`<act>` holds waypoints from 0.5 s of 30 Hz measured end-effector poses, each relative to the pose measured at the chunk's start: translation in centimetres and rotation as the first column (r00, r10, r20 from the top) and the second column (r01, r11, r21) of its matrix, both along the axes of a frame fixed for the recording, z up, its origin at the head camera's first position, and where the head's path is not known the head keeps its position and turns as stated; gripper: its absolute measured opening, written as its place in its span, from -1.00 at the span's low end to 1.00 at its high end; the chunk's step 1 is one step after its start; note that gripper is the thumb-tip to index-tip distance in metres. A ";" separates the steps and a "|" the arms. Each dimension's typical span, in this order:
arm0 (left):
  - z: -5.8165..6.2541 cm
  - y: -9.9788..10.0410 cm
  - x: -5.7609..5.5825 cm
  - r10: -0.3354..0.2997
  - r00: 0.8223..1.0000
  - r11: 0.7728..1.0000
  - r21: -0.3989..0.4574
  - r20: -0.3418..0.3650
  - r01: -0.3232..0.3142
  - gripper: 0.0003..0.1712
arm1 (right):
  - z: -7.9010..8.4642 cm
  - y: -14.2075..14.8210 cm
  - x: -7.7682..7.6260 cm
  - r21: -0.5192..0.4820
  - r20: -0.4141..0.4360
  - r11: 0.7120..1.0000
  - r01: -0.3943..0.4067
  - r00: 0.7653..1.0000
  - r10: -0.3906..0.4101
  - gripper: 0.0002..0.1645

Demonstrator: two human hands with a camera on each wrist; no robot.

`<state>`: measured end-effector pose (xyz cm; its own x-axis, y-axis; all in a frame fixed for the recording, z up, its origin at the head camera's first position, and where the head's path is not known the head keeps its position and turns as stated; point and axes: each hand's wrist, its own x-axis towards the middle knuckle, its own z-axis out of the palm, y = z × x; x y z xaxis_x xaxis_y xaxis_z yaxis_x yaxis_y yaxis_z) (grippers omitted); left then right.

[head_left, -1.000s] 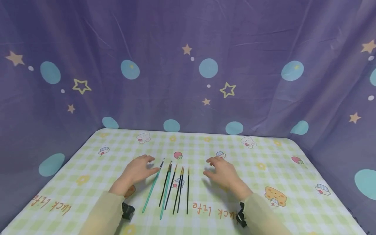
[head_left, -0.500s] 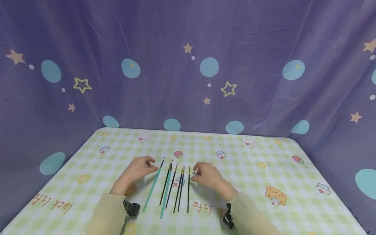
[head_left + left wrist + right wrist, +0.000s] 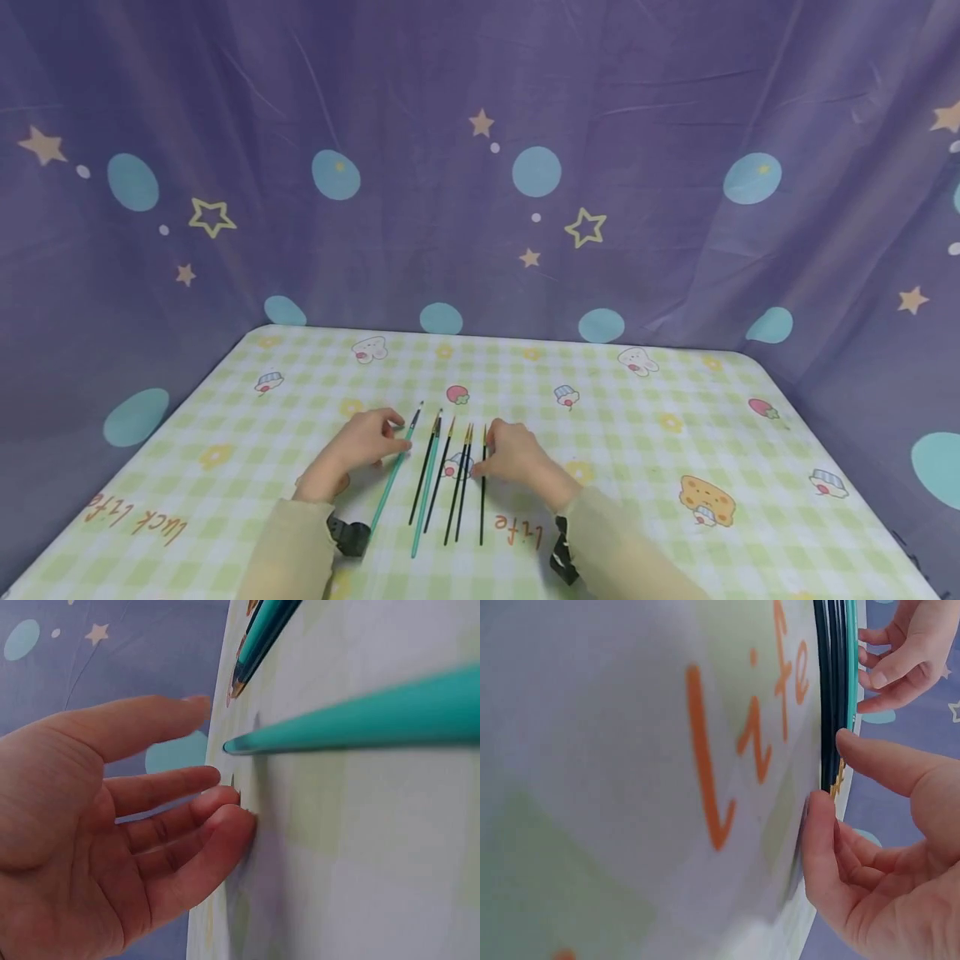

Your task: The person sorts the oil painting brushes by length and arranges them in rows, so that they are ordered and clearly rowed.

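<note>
Several slim paintbrushes lie side by side on the cloth, bristles pointing away. The leftmost teal paintbrush [image 3: 387,487] lies beside my left hand [image 3: 365,440], whose thumb and fingers are apart in the left wrist view, with nothing held. Over the rightmost black paintbrush [image 3: 482,510] is my right hand [image 3: 513,452]; its thumb and forefinger straddle the upper handle near the gold ferrule, with a gap between the fingertips in the right wrist view. Between the hands lie another teal paintbrush [image 3: 422,508] and several black ones [image 3: 435,502].
A green-and-white checked tablecloth [image 3: 637,467] with printed cartoons covers the table. Behind it and at the sides hangs a purple curtain [image 3: 420,250] with stars and blue dots. Black wrist cameras [image 3: 349,537] sit below both hands.
My right hand has moved left, from beside the brushes to over the rightmost black paintbrush. My left hand has shifted slightly right, closer to the leftmost teal one. The brushes lie as before.
</note>
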<state>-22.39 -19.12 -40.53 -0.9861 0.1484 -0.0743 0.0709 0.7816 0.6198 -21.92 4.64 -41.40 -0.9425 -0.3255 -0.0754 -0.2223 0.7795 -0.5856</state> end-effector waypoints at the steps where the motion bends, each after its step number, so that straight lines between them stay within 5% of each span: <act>1: -0.1 0.1 0.0 0.005 1.000 1.000 0.003 0.014 -0.005 -0.58 | -0.1 -0.1 0.0 0.001 0.016 1.000 0.009 1.000 -0.009 -0.50; 9: -0.5 0.8 0.4 0.020 0.997 1.000 -0.015 0.073 -0.019 -0.46 | -0.3 -0.5 0.2 -0.034 0.075 0.998 0.054 0.996 -0.052 -0.53; 15: -0.6 1.2 1.0 -0.005 0.997 0.999 0.048 0.076 0.001 -0.42 | -0.3 -0.6 0.2 -0.068 0.092 0.996 0.062 0.994 -0.056 -0.59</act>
<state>-21.40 -17.94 -41.11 -0.9774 0.1568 -0.1420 0.0245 0.7509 0.6599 -21.67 4.09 -41.67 -0.9506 -0.2773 -0.1397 -0.1213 0.7458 -0.6550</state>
